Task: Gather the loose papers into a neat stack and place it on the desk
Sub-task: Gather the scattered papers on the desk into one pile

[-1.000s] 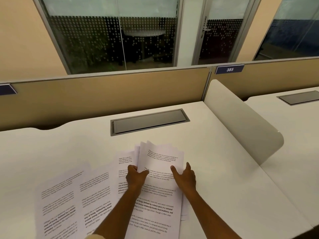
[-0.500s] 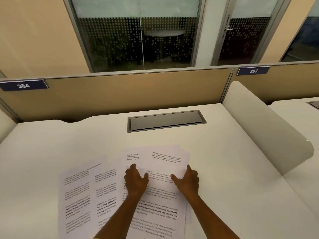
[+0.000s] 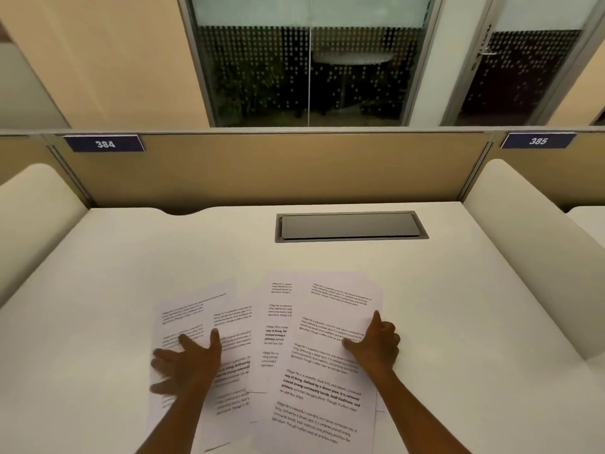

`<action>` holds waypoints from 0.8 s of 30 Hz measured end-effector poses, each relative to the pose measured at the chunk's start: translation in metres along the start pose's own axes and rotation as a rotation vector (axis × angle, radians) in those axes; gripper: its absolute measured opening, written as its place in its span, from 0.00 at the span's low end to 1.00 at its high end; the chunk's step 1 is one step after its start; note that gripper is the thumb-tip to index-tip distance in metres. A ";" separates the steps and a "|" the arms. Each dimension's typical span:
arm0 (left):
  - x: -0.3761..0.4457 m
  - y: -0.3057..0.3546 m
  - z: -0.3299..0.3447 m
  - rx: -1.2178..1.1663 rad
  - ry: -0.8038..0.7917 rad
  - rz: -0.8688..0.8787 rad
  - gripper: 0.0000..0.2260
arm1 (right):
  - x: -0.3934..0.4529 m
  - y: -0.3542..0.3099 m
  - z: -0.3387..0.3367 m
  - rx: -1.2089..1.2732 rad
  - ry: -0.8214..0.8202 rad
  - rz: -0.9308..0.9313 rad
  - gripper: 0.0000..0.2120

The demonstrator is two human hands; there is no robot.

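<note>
Several printed white sheets lie overlapping on the white desk. A rough pile sits in the middle, with its top sheet turned slightly clockwise. Two more sheets are fanned out to its left. My left hand rests flat on those left sheets with its fingers spread wide. My right hand presses on the right edge of the pile, index finger pointing forward and the other fingers curled. Neither hand has lifted a sheet.
A grey cable hatch is set into the desk behind the papers. Cream side dividers stand at the left and right. A tan back panel carries number plates 384 and 385.
My left hand has left the pile and moved left onto the fanned sheets, fingers spread. My right hand stays on the pile's right edge. The view has shifted left.
</note>
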State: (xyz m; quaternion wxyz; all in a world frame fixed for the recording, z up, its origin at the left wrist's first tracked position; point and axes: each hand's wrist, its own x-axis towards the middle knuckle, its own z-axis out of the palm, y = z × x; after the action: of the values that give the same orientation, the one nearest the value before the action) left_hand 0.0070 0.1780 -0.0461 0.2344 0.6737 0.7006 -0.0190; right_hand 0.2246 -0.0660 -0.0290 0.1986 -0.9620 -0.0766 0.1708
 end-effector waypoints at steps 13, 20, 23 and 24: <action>-0.029 0.020 0.020 0.083 0.002 0.264 0.42 | -0.009 -0.023 0.015 0.004 -0.008 -0.013 0.51; -0.052 0.033 0.029 0.069 -0.024 0.382 0.41 | -0.017 -0.031 0.024 0.051 -0.039 -0.044 0.52; -0.056 0.041 0.030 0.031 -0.070 0.443 0.39 | -0.020 -0.035 0.026 0.104 -0.056 -0.066 0.52; -0.057 0.043 0.030 0.010 -0.087 0.462 0.39 | -0.021 -0.037 0.027 0.119 -0.063 -0.074 0.52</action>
State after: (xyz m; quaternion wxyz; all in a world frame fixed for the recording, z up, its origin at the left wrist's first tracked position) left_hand 0.0560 0.1182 -0.0397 0.2592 0.8157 0.5171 0.0025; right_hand 0.1923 -0.0274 -0.0306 0.2590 -0.9393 -0.1081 0.1976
